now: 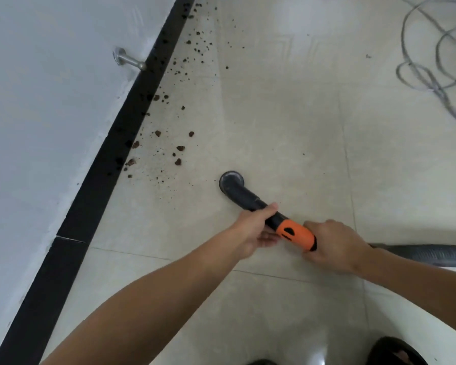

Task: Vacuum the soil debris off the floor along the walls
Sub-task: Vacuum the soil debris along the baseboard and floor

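Brown soil crumbs lie scattered on the pale tiled floor along the black skirting board, running up toward the top of the view. A black curved vacuum nozzle points its round mouth down at the floor, a little right of the nearest crumbs. My left hand grips the black tube just behind the bend. My right hand holds the orange grip at its rear end. The grey ribbed hose leads off to the right.
A white wall rises on the left, with a metal door stop sticking out above the skirting. A loose grey cable lies coiled on the floor at the top right. Dark footwear shows at the bottom edge.
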